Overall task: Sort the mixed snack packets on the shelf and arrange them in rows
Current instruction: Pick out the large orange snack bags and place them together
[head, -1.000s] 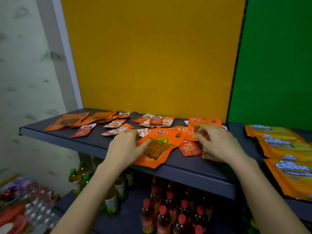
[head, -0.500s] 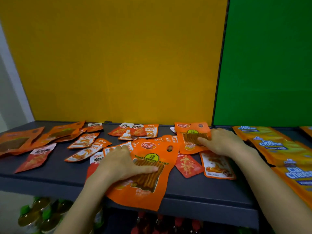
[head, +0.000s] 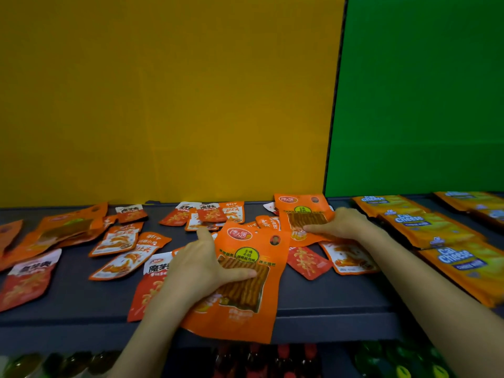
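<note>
Far left to centre, small orange-and-white foil snack packets (head: 124, 264) lie scattered and overlapping on the dark grey shelf (head: 327, 301), clearly unsorted. The left hand (head: 196, 271) grips a large orange pouch with a clear window (head: 245, 282) by its left edge, thumb across the window. The pouch overhangs the shelf's front lip, probably to lift it clear of the pile. A small red packet (head: 309, 261) lies flat between the arms. The right hand (head: 338, 225) clasps a second matching orange pouch (head: 300, 211) near the yellow back panel (head: 163, 105), fingers curled over its face. It is the same kind, so likely meant to be grouped. Far right, yellow Cal Cheese packets (head: 425, 227) overlap in tidy rows below the green panel (head: 422, 105) and look finished.
</note>
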`<state>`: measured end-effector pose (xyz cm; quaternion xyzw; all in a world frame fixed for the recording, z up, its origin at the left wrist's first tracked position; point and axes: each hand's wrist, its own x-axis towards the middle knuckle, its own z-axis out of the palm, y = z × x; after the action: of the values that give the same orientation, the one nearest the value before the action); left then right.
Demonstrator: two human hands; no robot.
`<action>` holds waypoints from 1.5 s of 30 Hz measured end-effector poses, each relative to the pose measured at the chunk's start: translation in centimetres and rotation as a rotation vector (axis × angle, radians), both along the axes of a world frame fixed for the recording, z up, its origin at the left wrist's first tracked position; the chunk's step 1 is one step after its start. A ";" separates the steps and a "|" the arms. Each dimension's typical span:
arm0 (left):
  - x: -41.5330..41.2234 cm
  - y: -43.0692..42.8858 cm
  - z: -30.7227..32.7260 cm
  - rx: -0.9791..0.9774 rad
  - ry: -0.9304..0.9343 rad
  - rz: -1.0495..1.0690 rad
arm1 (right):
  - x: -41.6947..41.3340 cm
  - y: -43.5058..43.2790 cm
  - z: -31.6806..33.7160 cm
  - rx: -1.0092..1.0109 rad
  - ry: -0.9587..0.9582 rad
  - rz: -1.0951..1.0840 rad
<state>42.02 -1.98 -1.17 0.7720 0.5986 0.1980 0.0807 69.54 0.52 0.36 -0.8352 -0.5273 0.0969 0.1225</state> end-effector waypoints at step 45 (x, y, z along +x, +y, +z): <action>28.4 -10.0 3.7 -0.482 -1.115 -0.622 | 18.6 -34.7 -0.1 0.936 0.801 -0.468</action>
<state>70.39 -11.95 2.55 0.6512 0.2452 0.3950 0.5999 88.19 -34.16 0.29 -0.6857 -0.2318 0.1313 0.6774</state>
